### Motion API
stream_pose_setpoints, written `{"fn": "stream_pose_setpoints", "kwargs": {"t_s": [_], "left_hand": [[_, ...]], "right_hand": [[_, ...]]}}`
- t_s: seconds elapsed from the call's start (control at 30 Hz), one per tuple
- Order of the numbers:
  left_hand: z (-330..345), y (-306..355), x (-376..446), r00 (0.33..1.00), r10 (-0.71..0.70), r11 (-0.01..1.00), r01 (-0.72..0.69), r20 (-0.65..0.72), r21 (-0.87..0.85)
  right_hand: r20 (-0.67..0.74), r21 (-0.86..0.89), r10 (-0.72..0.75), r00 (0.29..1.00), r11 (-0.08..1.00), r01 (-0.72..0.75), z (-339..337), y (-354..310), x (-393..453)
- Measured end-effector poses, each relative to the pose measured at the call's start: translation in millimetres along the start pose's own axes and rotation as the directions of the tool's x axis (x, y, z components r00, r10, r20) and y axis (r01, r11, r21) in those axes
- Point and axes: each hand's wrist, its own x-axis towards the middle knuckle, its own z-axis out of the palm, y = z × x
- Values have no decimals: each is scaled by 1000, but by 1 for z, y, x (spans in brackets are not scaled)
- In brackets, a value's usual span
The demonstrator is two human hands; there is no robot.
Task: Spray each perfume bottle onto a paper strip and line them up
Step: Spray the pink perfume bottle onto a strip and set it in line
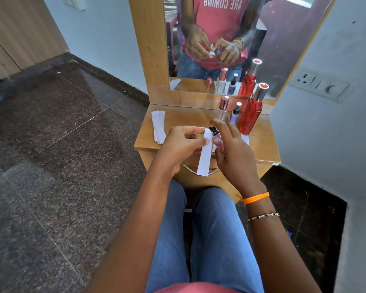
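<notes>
Wooden dressing table (260, 149) fills the corner, with spare strips (159, 129) stacked at its left, likely kept clear of the spray. Next, the left hand (181, 148) pinches a paper strip (205, 154) upright before the nozzle. Beside it, the right hand (232, 153) curls round a pink perfume bottle (217, 140), forefinger atop the sprayer. Three capped bottles (250, 115) wait behind.

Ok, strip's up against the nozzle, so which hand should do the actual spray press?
Right. The right hand already grips the small pink bottle, with a finger resting on its black nozzle. The left hand is busy pinching the paper strip beside that nozzle, so it should probably just hold steady.
</notes>
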Motion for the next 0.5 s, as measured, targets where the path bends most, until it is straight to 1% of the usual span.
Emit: {"fn": "stream_pose_setpoints", "kwargs": {"t_s": [0.17, 0.2, 0.23, 0.27, 0.3, 0.33, 0.37, 0.4, 0.43, 0.47, 0.5], "left_hand": [[0, -1, 1, 1000, 7, 1000, -7, -12, 15], [-1, -2, 2, 1000, 8, 1000, -8, -11, 15], [-1, -2, 2, 1000, 10, 1000, -9, -12, 15], [-1, -2, 3, 1000, 13, 1000, -13, -14, 17], [0, -3, 3, 1000, 17, 1000, -17, -20, 20], [0, -4, 4, 999, 21, 1000, -21, -29, 22], [1, -5, 4, 999, 24, 1000, -23, -41, 19], [2, -6, 5, 998, 25, 1000, -25, -51, 13], [3, -6, 5, 998, 27, 1000, -27, -58, 8], [5, -7, 6, 998, 28, 1000, -28, -64, 7], [6, -7, 6, 997, 27, 1000, -27, -67, 7]], "right_hand": [[6, -5, 15, 1000, 1000, -15, 1, -2, 0], [-4, 17, 27, 1000, 999, -27, 2, -2, 0], [-17, 69, 48, 999, 997, -47, 2, -2, 0], [-26, 159, 78, 997, 985, -73, 3, -1, 1], [-23, 276, 115, 993, 956, -104, 2, 0, 2], [-15, 404, 158, 987, 904, -139, 1, -1, 4], [5, 531, 216, 976, 827, -186, -1, -3, 5], [40, 658, 291, 956, 712, -244, -2, -5, 5], [99, 769, 382, 919, 557, -315, -5, -7, 3], [184, 844, 462, 868, 378, -380, -6, -10, 1], [263, 876, 515, 816, 227, -426, -7, -11, -2]]}}
